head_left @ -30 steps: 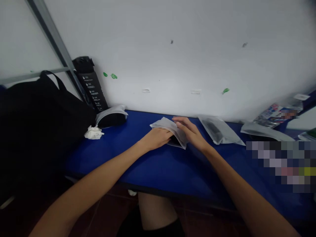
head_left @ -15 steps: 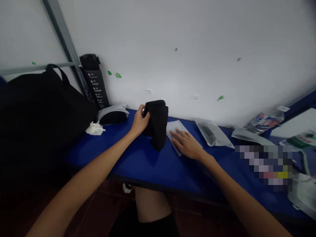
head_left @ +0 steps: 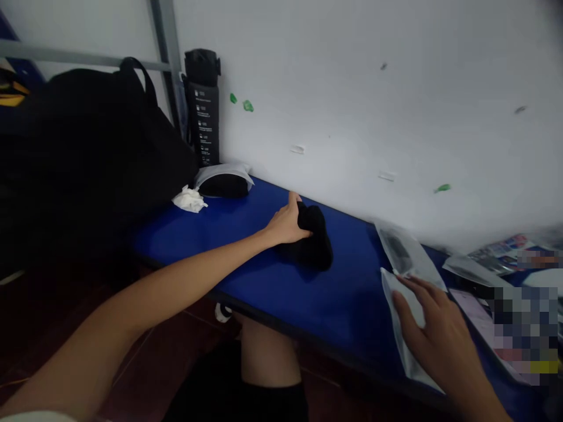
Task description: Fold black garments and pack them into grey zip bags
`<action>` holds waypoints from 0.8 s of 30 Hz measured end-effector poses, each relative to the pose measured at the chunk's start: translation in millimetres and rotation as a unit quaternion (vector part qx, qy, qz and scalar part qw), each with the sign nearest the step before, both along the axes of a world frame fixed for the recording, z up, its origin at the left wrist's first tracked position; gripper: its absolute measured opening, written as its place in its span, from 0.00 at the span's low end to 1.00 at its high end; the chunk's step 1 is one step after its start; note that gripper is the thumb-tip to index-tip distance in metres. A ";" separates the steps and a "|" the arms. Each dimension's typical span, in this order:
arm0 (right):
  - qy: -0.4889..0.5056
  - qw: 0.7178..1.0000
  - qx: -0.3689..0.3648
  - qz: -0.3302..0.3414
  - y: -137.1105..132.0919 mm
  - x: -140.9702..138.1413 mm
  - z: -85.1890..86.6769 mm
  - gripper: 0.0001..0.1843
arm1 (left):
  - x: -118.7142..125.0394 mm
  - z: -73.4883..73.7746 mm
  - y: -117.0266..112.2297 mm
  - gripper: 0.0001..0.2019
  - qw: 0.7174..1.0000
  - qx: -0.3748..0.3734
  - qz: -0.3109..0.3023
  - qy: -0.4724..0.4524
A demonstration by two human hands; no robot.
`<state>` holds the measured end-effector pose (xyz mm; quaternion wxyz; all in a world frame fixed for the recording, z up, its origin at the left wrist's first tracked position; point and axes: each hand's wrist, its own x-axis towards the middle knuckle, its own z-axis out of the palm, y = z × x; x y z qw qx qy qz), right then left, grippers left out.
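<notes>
My left hand [head_left: 288, 224] grips a folded black cloth [head_left: 317, 240] low over the middle of the blue tabletop [head_left: 264, 287], thumb on the near side. The cloth is rolled or folded over; its exact kind I cannot make out. At the right, my right hand [head_left: 435, 328] lies with fingers stretched out over a flat, frosted plastic pouch [head_left: 396, 310] near the front edge. Just behind it is another frosted zip pouch [head_left: 409, 252] with something dark inside, partly overlapped by the first.
A large black bag [head_left: 88, 158] fills the left side. Near it are a tall black water bottle [head_left: 204, 117], a frosted pouch with a black item [head_left: 224, 184] and a crumpled white tissue [head_left: 190, 200]. More packets [head_left: 501, 255] crowd the right end. A white wall [head_left: 343, 129] borders the back.
My right hand has slid the flat pouch rightward, close to the other pouch. My left hand has lowered the black cloth toward the tabletop. The view has shifted.
</notes>
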<state>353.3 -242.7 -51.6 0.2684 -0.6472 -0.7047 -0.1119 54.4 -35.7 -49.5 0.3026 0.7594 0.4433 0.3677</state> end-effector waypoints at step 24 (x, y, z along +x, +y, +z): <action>0.224 0.974 0.019 0.018 143.6 -14.3 18.2 0.23 | -29.6 49.0 5.9 0.20 0.968 0.232 -0.009 0.099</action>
